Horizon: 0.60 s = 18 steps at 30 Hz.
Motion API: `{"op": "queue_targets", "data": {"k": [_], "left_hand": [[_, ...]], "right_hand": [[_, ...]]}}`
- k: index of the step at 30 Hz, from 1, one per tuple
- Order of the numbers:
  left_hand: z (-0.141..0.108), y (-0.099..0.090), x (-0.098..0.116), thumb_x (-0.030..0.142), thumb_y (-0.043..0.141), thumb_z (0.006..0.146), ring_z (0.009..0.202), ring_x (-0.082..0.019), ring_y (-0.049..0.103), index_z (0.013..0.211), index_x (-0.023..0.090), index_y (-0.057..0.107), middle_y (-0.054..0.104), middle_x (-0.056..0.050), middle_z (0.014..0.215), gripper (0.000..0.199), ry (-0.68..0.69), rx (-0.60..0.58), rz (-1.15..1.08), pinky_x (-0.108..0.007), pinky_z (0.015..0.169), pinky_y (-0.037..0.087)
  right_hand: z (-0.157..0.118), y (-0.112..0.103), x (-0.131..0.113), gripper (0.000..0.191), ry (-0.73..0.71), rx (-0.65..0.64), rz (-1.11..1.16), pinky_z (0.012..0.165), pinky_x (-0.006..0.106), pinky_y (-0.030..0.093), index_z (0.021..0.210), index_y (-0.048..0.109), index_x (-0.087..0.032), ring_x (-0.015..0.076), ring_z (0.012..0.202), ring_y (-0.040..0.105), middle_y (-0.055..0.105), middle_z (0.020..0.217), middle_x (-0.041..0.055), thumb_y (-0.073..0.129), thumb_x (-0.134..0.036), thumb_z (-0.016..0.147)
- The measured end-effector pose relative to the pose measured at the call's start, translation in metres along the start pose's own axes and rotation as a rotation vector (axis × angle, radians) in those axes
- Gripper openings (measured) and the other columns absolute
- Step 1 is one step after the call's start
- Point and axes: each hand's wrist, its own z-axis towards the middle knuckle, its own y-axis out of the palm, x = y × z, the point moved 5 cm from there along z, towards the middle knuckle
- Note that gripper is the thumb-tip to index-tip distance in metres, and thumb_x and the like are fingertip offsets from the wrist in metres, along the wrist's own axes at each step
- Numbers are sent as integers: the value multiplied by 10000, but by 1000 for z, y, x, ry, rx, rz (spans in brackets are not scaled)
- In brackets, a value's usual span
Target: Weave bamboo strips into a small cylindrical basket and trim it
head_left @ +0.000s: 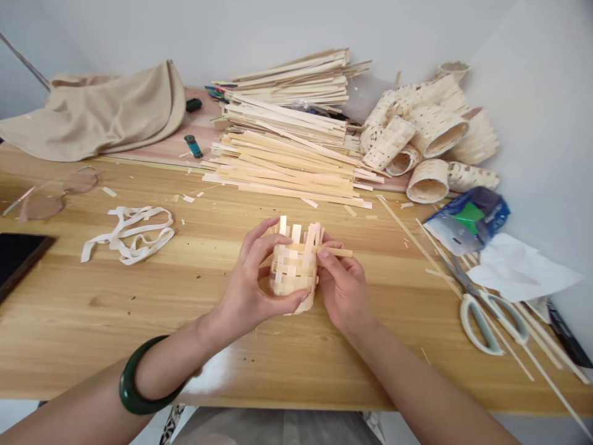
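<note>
A small, partly woven basket (pixel 291 272) of pale wood strips stands upright above the middle of the table, its upright strips sticking up at the rim. Wrapped around its left side, my left hand (pixel 252 272) has the thumb low on the front and the fingers near the rim. At the basket's upper right, my right hand (pixel 343 278) pinches a flat weaving strip (pixel 340 252) between thumb and fingers; the strip runs across the upright strips and its end juts out to the right. Some of my right fingers are hidden behind the basket.
Bundles of wood strips (pixel 287 161) lie at the back, with finished woven baskets (pixel 428 179) piled to their right. Scissors (pixel 482 303), a blue packet (pixel 467 216) and loose strips lie at right. White tape (pixel 134 238), glasses (pixel 50 194) and a dark phone (pixel 21 259) are at left.
</note>
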Motion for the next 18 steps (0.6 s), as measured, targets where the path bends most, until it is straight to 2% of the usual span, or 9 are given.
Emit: {"op": "queue_targets", "data": {"k": [2,4,5,7,10,15,18], "left_hand": [[-1,3,-5,209,910,668,1389,-341,515,1464,373,424,247,-101,1674,947,-68,0,-141,-415,997,581],[-1,7,-9,229,895,702,1369,-310,549,1590,407,180,329,-111,1654,1154,-167,-11,-277,-425,1051,548],[-1,9,-10,248,892,710,1372,-304,550,1609,386,117,395,-120,1623,1195,-214,-27,-325,-426,1069,534],[0,14,-10,293,900,696,1383,-314,542,1612,297,132,492,-146,1560,1196,-261,-63,-368,-428,1093,514],[1,18,-8,351,865,727,1368,-327,558,1579,191,195,540,-193,1517,1096,-256,-76,-358,-432,1105,504],[-3,13,-11,415,770,821,1372,-316,554,1551,150,245,509,-207,1541,938,-296,28,-294,-438,1130,476],[-4,11,-11,416,766,823,1380,-323,543,1552,177,280,526,-179,1534,908,-316,22,-307,-446,1122,478]], "right_hand": [[-1,-2,-2,200,-35,43,-9,1193,503,414,724,718,-255,282,1397,512,705,1282,28,856,-399,740],[-3,0,-5,189,-78,54,-11,1214,497,384,720,723,-252,275,1399,512,702,1297,30,860,-382,743],[-5,2,-6,180,-90,44,-9,1212,489,386,723,725,-251,269,1393,519,700,1304,31,857,-370,751],[-9,7,-6,159,-72,6,5,1184,472,426,729,726,-248,259,1365,546,693,1321,28,847,-342,767],[-14,15,-6,124,-35,-60,17,1137,436,478,736,729,-245,250,1334,572,706,1281,25,824,-297,796],[-17,17,-7,72,-66,-149,-7,1138,392,469,799,737,-264,222,1335,566,681,1292,1,757,-256,867],[-20,16,-8,7,-100,-138,-25,1168,403,438,902,724,-278,217,1386,521,662,1334,1,724,-284,902]]}}
